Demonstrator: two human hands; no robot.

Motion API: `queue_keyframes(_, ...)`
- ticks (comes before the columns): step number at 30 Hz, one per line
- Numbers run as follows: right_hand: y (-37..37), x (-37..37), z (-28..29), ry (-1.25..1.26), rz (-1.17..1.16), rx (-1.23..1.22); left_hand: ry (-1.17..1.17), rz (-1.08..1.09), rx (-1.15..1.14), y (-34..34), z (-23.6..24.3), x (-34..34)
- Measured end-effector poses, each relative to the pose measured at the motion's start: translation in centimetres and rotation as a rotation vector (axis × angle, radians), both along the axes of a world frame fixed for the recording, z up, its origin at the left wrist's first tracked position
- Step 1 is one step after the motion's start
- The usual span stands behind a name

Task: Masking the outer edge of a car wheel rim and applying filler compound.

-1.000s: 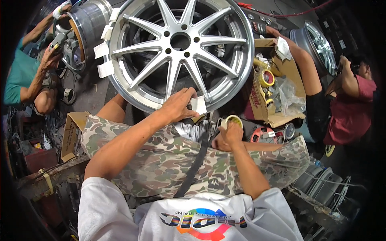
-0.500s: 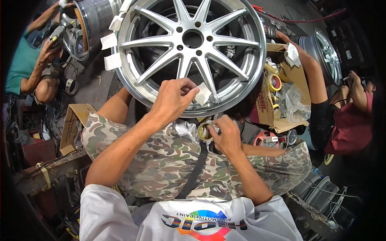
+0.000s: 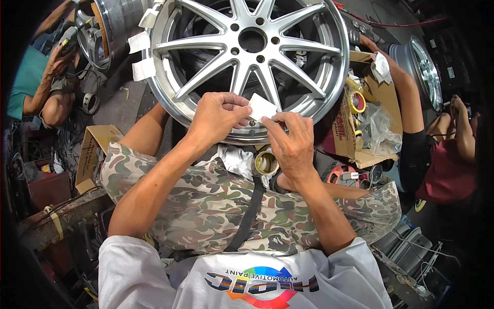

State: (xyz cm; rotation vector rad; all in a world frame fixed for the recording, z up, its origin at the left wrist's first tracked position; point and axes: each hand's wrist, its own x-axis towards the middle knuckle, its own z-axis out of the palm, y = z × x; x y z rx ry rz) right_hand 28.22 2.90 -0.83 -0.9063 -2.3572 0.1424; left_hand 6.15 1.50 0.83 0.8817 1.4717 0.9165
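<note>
A silver multi-spoke wheel rim [image 3: 289, 70] lies in front of me, with several white paper tabs [image 3: 143, 69] along its left edge. My left hand [image 3: 218, 113] is closed on a white paper square [image 3: 260, 104] above the rim's near side. My right hand [image 3: 292, 141] pinches the same square at its lower right corner with thumb and finger. Below my hands a yellowish roll of tape [image 3: 265, 164] lies in my lap, beside crumpled white material [image 3: 233, 158].
A cardboard box [image 3: 383, 103] of tape rolls and plastic stands right, another box [image 3: 85, 170] left. Co-workers [image 3: 31, 87] [image 3: 447, 175] with other rims [image 3: 103, 38] are at both sides. A red hose [image 3: 401, 24] runs behind. A red tool [image 3: 339, 176] lies near my right leg.
My right hand has let go of the tape roll and moved up to the paper square. My left hand has risen a little with the square.
</note>
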Motion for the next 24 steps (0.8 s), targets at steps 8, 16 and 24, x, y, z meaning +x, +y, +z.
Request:
queue_keyframes(8, -1.7, -2.1, -1.3, 0.152, 0.220, -0.294, 0.192, -0.020, -0.060, -4.1, 0.1, -3.1)
queue_keyframes(16, -2.9, -3.1, -3.7, 0.049, 0.304, -0.363, 0.406, -0.027, -0.118, -6.2, -0.5, -3.1)
queue_keyframes(24, -2.7, -3.4, -5.1, -0.001, 0.298, -0.435, 0.567, -0.139, -0.018, -6.6, -0.2, -4.0)
